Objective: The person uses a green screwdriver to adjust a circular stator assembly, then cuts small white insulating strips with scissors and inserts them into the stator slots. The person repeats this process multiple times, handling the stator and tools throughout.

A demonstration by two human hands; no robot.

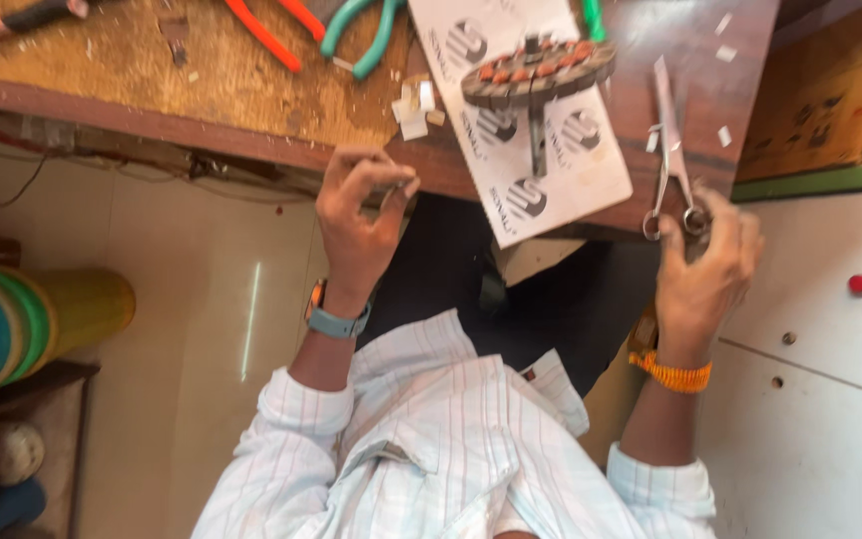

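Scissors (672, 150), one pair, lie on the dark right part of the workbench (202, 80), blades pointing away, handle loops at the bench edge. The right hand (705, 265) curls its fingers about those loops. The left hand (361, 215) pinches a small thin piece, too small to identify, at the bench edge. Between the hands, one round wound stator (539, 72) stands on one printed white sheet (551, 180). Two pliers, red-handled (271, 25) and green-handled (361, 30), lie farther back; white paper scraps (416, 110) are scattered nearby.
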